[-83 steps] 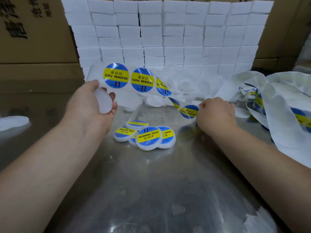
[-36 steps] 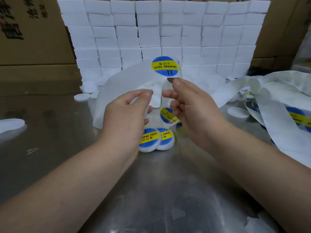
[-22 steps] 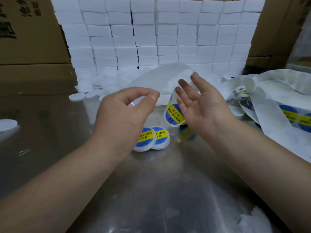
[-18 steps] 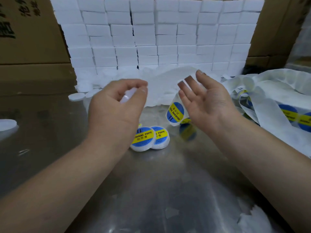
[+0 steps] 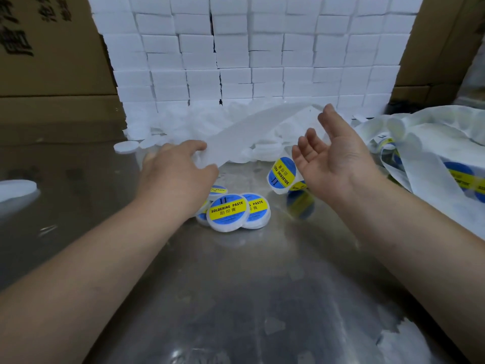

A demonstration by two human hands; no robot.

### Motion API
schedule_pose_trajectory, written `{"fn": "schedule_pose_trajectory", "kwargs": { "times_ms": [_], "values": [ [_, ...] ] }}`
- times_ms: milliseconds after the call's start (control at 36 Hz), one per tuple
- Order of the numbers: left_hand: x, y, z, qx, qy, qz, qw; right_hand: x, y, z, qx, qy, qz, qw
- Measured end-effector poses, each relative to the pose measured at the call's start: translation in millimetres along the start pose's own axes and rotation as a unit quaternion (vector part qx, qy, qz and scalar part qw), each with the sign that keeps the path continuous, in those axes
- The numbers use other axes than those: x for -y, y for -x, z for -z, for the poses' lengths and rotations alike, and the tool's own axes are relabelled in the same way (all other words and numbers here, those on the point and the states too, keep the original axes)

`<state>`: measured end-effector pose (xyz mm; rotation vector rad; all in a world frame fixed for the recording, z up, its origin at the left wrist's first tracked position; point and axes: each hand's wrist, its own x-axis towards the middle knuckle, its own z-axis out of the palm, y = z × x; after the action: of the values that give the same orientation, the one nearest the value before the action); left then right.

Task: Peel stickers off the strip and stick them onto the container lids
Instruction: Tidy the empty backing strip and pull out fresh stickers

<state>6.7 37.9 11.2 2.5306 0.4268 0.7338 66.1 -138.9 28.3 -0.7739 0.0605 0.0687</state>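
Observation:
My left hand [image 5: 173, 177] reaches palm down over the table, fingers stretched toward a pile of blank white lids [image 5: 265, 149]. Its fingertips touch the near end of the white backing strip [image 5: 262, 127]. The strip runs up and right to my right hand [image 5: 333, 158], which is held open, palm up, with the strip draped behind its thumb. A blue and yellow sticker [image 5: 282, 174] hangs on the strip just left of the right palm. Several labelled lids [image 5: 227, 212] lie together on the table below my left hand.
The work surface is a shiny metal table [image 5: 236, 285]. A wall of white boxes [image 5: 262, 61] stands behind, flanked by cardboard cartons [image 5: 47, 61]. A heap of used strip [image 5: 433, 143] lies at the right. One lone white lid [image 5: 15, 187] sits far left.
My left hand held a lid raised beside the right; it has dropped forward, fingers spread toward the blank lids. My right hand opened, and the strip now hangs over it.

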Motion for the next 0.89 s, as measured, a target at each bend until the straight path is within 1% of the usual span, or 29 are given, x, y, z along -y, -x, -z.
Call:
{"fn": "schedule_pose_trajectory", "kwargs": {
  "times_ms": [111,250,361,444,611,667,750,833,889],
  "values": [
    [1.3,0.0,-2.5,-0.002,-0.002,-0.013,1.0,0.8,-3.9,1.9,0.015,-0.048,-0.009,0.999],
    [1.3,1.8,-5.1,0.008,-0.004,-0.049,0.999,2.6,-7.7,4.5,0.013,-0.043,-0.006,0.999],
    [1.0,1.9,-5.1,0.005,0.003,-0.061,0.998,4.2,-9.7,5.3,0.011,-0.037,-0.004,0.999],
    [1.6,0.7,-5.2,0.012,0.009,-0.051,0.999,4.1,-9.7,5.7,0.017,-0.031,-0.01,0.999],
    [10.8,-11.0,-2.4,0.004,0.09,0.034,0.995,-0.2,-6.1,2.5,0.061,-0.047,-0.036,0.996],
    [15.8,-15.4,-3.5,0.014,0.091,0.052,0.994,-2.2,-4.9,2.4,0.083,-0.054,-0.045,0.994],
    [18.8,-17.0,-6.8,0.037,0.061,0.042,0.997,-3.7,-0.9,1.5,0.119,-0.051,-0.045,0.991],
    [14.3,-14.2,-8.4,0.055,0.059,0.015,0.997,-5.2,0.0,1.0,0.119,-0.041,-0.045,0.991],
    [11.5,-11.7,-8.3,0.058,0.031,-0.006,0.998,-6.2,-0.5,0.9,0.111,-0.029,-0.049,0.992]
  ]
}}
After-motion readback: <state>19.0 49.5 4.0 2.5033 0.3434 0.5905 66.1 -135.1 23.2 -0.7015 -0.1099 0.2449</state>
